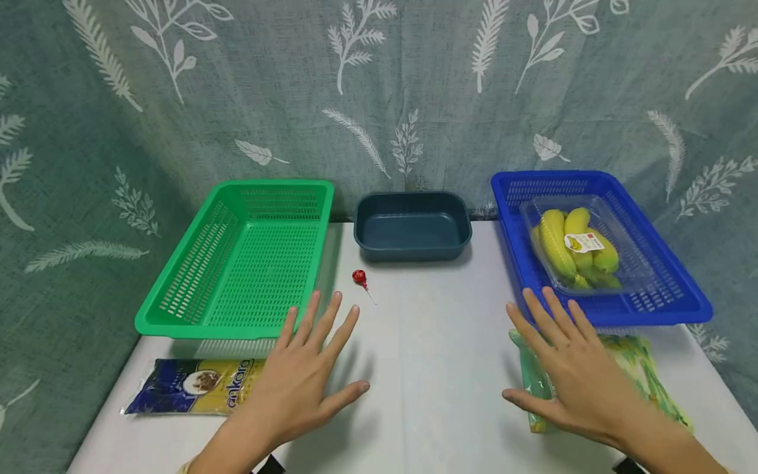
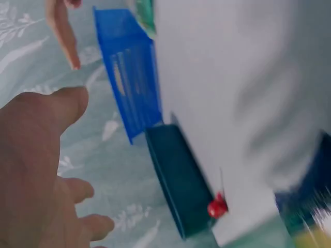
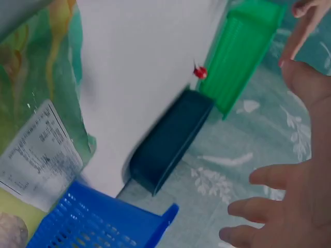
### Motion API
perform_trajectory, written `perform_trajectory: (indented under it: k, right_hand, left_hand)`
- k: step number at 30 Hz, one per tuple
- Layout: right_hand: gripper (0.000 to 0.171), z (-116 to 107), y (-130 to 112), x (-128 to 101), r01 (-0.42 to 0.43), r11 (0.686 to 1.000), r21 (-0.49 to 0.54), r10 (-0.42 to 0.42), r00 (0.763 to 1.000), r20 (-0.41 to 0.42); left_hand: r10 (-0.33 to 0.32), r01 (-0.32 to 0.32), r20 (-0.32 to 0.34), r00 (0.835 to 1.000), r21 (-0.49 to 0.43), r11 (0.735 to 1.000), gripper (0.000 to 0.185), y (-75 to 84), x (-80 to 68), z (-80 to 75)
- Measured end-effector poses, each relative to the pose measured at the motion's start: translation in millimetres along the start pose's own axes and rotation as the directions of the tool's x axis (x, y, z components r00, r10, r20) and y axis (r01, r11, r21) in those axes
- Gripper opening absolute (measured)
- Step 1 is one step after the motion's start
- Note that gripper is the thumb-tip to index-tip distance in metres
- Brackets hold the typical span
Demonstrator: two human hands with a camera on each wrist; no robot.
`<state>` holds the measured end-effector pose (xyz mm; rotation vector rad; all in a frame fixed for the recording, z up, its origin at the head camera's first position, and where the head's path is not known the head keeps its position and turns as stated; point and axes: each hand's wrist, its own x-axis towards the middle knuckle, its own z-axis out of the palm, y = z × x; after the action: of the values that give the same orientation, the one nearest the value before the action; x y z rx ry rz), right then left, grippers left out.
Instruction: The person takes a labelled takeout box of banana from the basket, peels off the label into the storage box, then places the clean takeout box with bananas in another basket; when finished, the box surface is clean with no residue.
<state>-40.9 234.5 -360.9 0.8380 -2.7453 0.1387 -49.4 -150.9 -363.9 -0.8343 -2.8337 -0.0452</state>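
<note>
Fingers spread, my left hand (image 1: 302, 375) hovers over the right end of a blue and gold "ankara" packet (image 1: 207, 387), just below the green basket. My right hand (image 1: 574, 368) is likewise spread, palm down, above a green and yellow plastic bag (image 1: 645, 372) in front of the blue basket. Neither hand holds anything. A red lollipop (image 1: 359, 277) with a white stick lies on the table between the green basket and the dark tray; the left wrist view shows the lollipop (image 2: 217, 206) too. Part of the packet and part of the bag are hidden under the hands.
The green basket (image 1: 151, 319) stands at the left and a dark teal tray (image 1: 414, 253) at the back middle. In the blue basket (image 1: 699, 309) at the right sits a clear plastic box of yellow corn-like pieces (image 1: 553, 240). A patterned grey-green curtain (image 1: 414, 79) hangs behind the white table (image 1: 444, 395).
</note>
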Motion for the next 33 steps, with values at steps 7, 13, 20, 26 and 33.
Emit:
perform_trajectory:
  k: [7,13,20,26,33]
  right_hand:
    - [0.098,-13.4,11.1,5.1,-0.064,0.989,0.133,0.066,0.998,-0.011]
    - [0.091,-22.9,26.4,10.1,-0.162,0.958,0.239,0.173,0.984,-0.028]
    - [0.082,-29.4,48.1,14.2,-0.223,0.93,0.291,0.256,0.964,-0.079]
    - [0.076,-36.2,71.8,18.4,-0.265,0.91,0.318,0.304,0.95,-0.078]
    - [0.061,-43.2,101.9,21.4,-0.289,0.904,0.316,0.346,0.928,-0.141]
  left_hand:
    - [0.034,-0.056,-0.099,0.994,-0.229,0.972,0.08,15.9,19.4,-3.6]
    - [-0.007,-0.069,-0.164,0.986,-0.456,0.887,0.075,29.2,39.1,0.2]
    - [-0.055,-0.059,-0.138,0.989,-0.705,0.707,0.074,42.2,61.8,15.6]
    - [-0.086,-0.023,-0.08,0.993,-0.85,0.526,0.068,53.6,82.4,31.1]
    - [-0.091,0.011,-0.026,0.996,-0.923,0.384,0.07,68.8,108.0,39.6]
